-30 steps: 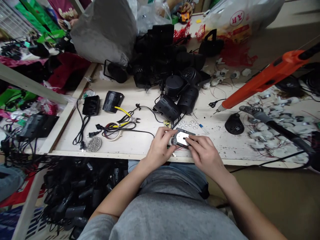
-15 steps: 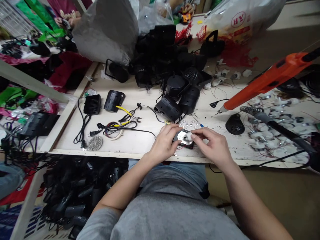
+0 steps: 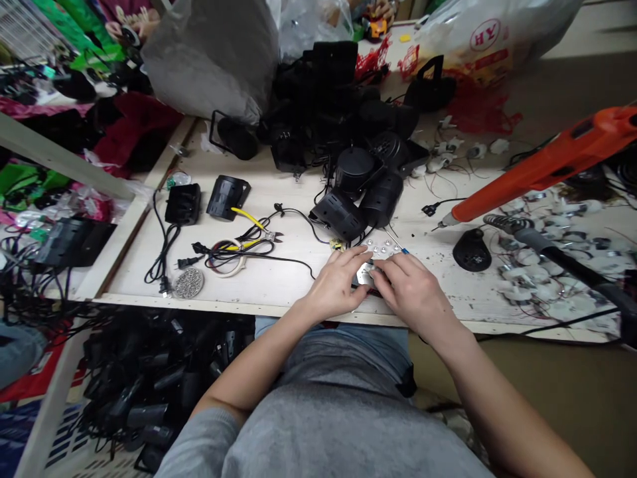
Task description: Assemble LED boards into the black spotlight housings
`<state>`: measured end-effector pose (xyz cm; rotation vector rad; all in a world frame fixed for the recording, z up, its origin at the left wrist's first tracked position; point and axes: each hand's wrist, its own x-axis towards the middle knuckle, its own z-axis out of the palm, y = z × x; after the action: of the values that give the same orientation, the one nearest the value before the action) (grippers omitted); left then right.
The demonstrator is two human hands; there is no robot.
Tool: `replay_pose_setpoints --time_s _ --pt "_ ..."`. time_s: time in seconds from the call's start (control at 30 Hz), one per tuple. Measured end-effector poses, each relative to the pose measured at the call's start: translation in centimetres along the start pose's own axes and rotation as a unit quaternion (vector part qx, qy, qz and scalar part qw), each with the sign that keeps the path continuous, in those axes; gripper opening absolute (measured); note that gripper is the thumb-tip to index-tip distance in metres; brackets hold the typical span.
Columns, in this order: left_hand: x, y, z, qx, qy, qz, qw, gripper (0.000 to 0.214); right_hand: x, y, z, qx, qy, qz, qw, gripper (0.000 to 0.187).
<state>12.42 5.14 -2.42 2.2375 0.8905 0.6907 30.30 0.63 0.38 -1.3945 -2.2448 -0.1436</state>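
Note:
A small flat silver metal plate (image 3: 365, 274) on a dark base sits near the bench's front edge, partly covered by my fingers. My left hand (image 3: 339, 284) is closed around its left side, fingertips at the far edge and thumb at the near edge. From the right, my right hand (image 3: 414, 287) is closed with its fingertips pressed on the plate's right part; anything small under them is hidden. Just beyond lie several small clear lens pieces (image 3: 382, 247) and a thin screwdriver (image 3: 397, 240) with a blue handle.
An orange electric screwdriver (image 3: 542, 166) hangs at the right above white motor-like parts (image 3: 552, 259). Black lamp housings (image 3: 343, 212) are heaped behind. Yellow-handled cutters (image 3: 253, 229), cables and a round dish of screws (image 3: 188, 283) lie left. A co-worker's hands (image 3: 134, 26) show far left.
My right hand has moved left and in over the plate, covering more of it. The left hand stays at the plate's left side. The view has shifted slightly.

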Motion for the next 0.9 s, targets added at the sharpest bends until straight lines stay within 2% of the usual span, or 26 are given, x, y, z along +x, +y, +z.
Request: replay_pose_setpoints --time_s 0.13,0.27,0.4,0.5,0.6,0.67,0.7,0.77,0.8,0.87,0.9 --pt "0.3 -0.1 -0.1 0.003 -0.022 0.001 1.0 0.054 -0.2 -0.6 0.4 -0.01 -0.042 0.0 0.999 0.023" --pt "-0.1 -0.1 0.3 0.012 0.012 -0.02 1.0 0.048 -0.6 -0.5 1.0 0.034 -0.051 0.013 0.998 0.023" --pt "-0.6 -0.2 0.7 0.006 0.029 -0.005 1.0 0.048 -0.5 -0.2 1.5 0.031 -0.061 -0.017 0.997 0.023" --pt "-0.7 -0.3 0.8 0.003 0.037 -0.002 0.999 0.046 -0.2 0.1 1.2 0.062 -0.045 -0.014 0.997 0.021" --pt "-0.8 -0.2 0.6 0.005 0.035 -0.015 0.999 0.047 0.0 0.7 -0.3 0.133 0.018 0.043 0.99 0.014" --pt "-0.8 -0.1 0.4 0.008 0.028 -0.032 0.999 0.051 0.4 1.6 -1.8 0.135 0.126 0.12 0.975 0.024" --pt "-0.8 -0.1 0.3 0.009 0.026 -0.04 0.999 0.053 0.7 2.2 -2.5 0.118 0.199 0.165 0.959 0.028" --pt "-0.7 0.0 0.1 0.012 0.024 -0.048 0.999 0.054 1.6 3.9 -3.4 0.088 0.359 0.258 0.893 0.04" --pt "-0.5 0.0 0.0 0.014 0.024 -0.046 0.999 0.054 2.3 5.0 -3.6 0.076 0.404 0.291 0.864 0.049" --pt "-0.1 0.2 0.0 0.018 0.025 -0.034 0.999 0.051 3.6 7.5 -3.5 0.095 0.406 0.321 0.851 0.072" --pt "0.0 0.4 0.0 0.022 0.026 -0.027 0.999 0.05 4.3 8.7 -3.4 0.125 0.374 0.327 0.859 0.074"
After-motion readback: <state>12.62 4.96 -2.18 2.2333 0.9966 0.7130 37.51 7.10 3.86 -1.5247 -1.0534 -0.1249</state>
